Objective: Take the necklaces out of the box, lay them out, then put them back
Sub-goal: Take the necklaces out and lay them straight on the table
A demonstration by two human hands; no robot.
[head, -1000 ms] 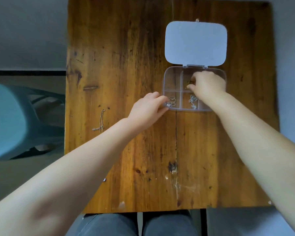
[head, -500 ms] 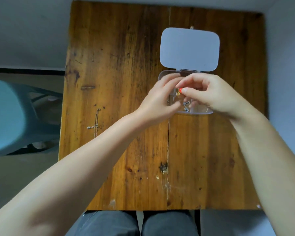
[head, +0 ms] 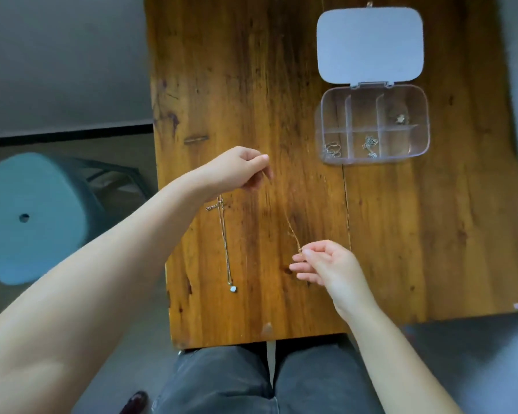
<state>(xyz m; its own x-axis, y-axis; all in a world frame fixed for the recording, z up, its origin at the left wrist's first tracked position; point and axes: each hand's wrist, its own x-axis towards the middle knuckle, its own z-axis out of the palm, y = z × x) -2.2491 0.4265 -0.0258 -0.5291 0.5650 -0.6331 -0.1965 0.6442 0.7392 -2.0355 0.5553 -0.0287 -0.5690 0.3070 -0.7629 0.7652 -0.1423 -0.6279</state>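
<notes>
I was mid lay-out: left hand (head: 237, 170) and right hand (head: 326, 264) pinched a gold necklace (head: 287, 219) taut in closed fingers, next lowering it onto the counter (head: 401, 234) beside the silver necklace (head: 225, 243).

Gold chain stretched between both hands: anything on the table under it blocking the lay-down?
Nothing visible. The gold chain spans left hand to right hand over bare table. The silver necklace lies apart, left; the box sits farther back.

The wooden table (head: 251, 85) carried a clear compartment box (head: 425, 121), lid open flat behind it, toward the far right. A silver necklace (head: 225, 243) lay stretched lengthwise near the left edge.
</notes>
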